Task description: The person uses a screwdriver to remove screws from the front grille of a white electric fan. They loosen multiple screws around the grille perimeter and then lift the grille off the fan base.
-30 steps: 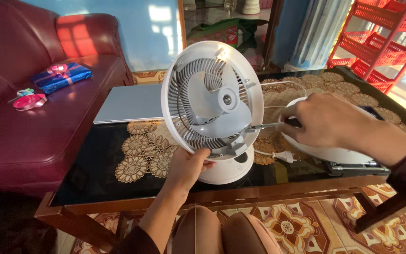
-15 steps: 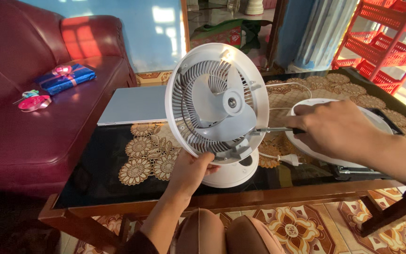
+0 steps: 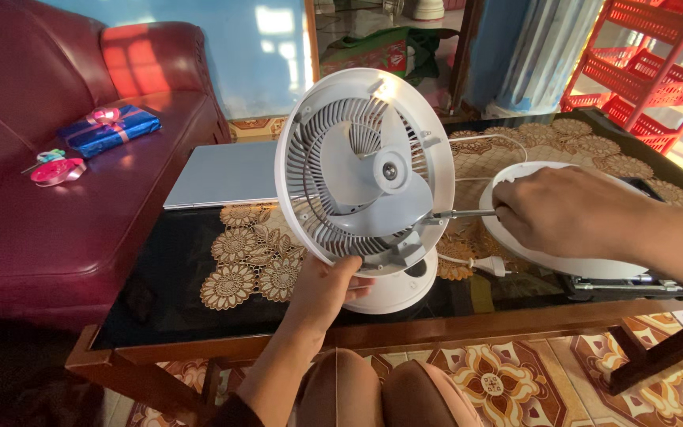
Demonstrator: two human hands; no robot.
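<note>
A white table fan (image 3: 365, 170) stands on the glass-topped coffee table (image 3: 160, 292), its front grille off and its grey blades showing. My left hand (image 3: 322, 289) grips the fan's lower rim from below. My right hand (image 3: 563, 209) holds a screwdriver (image 3: 464, 213), whose metal shaft points left into the right edge of the fan's ring. The removed white front grille (image 3: 539, 253) lies flat on the table under my right hand.
A closed grey laptop (image 3: 223, 175) lies behind the fan. Lace doilies (image 3: 250, 265) and a white power cord (image 3: 480, 265) lie on the table. A dark red sofa (image 3: 57, 198) with a blue gift box (image 3: 108, 130) stands at left; red racks (image 3: 650, 63) at back right.
The view has drifted a little, and both hands keep their hold on the fan and the screwdriver. My right hand sits slightly lower against the fan's rim.
</note>
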